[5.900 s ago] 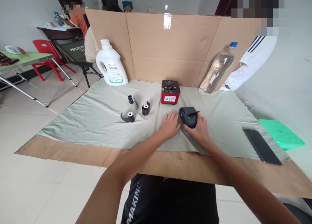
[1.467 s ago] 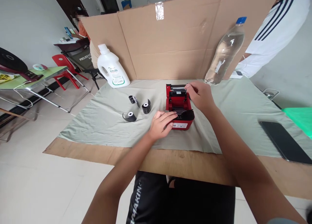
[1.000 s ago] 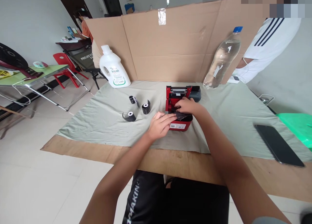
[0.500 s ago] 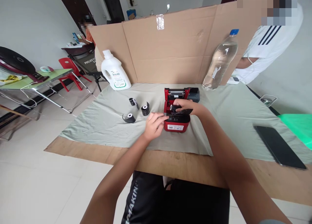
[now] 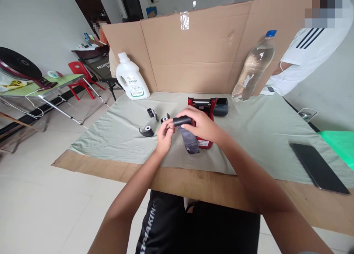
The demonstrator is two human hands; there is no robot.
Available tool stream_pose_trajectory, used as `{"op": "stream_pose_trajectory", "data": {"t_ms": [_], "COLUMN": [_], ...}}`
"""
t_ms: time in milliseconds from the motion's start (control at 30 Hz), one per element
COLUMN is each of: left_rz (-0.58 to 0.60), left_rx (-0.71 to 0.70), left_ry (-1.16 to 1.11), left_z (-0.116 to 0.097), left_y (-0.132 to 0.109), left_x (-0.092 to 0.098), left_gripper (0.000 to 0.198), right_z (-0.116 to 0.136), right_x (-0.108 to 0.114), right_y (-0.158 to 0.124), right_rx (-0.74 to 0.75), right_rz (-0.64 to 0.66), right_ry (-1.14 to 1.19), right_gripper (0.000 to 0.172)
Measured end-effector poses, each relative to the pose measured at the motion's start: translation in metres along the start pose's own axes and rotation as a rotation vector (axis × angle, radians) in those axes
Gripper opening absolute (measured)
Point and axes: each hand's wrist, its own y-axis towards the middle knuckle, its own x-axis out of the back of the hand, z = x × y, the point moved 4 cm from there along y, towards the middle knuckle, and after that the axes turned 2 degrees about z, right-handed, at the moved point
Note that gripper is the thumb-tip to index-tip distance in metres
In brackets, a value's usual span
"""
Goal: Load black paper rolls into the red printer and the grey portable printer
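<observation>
A black paper roll lies level between my hands, its loose tail hanging below. My right hand is closed round the roll's right end. Curled fingers of my left hand pinch at its left end. Behind and partly under my right hand stands a small red printer with its lid up; its inside is mostly hidden. Three more rolls lie to the left: one with a curled tail, a smaller one, and one partly covered by my left hand.
A white jug and a large clear bottle stand before a cardboard screen. A black phone lies at the right on the cloth. Another person is behind the screen at right; a further person sits at the back left.
My right hand has lifted the roll out of the printer and brought it left and nearer. My left hand has left the printer's front edge and now meets the roll's end.
</observation>
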Motion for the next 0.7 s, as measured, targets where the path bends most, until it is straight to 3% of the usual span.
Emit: {"op": "stream_pose_trajectory", "data": {"t_ms": [100,200,333,533,700], "left_rz": [-0.071,-0.121,-0.132,-0.045,-0.112], "left_rx": [0.083,0.138,0.073,0.13,0.049], "left_ry": [-0.064,-0.075,-0.01,0.006,0.12], "left_z": [0.002,0.002,0.001,0.009,0.005], "left_y": [-0.003,-0.006,-0.01,-0.011,-0.009], "left_x": [-0.003,-0.004,-0.005,-0.005,-0.003], "left_gripper": [0.044,0.035,0.037,0.037,0.035], "right_z": [0.0,-0.007,-0.024,-0.029,-0.034], "right_x": [-0.019,-0.023,-0.021,-0.029,-0.03], "right_y": [0.0,0.0,0.0,-0.001,-0.002], "right_rx": [0.035,-0.064,-0.274,-0.27,-0.367], "right_rz": [0.032,-0.017,-0.1,-0.049,-0.184], "right_ry": [0.008,0.04,0.138,0.29,0.322], "right_gripper": [0.029,0.027,0.021,0.024,0.031]}}
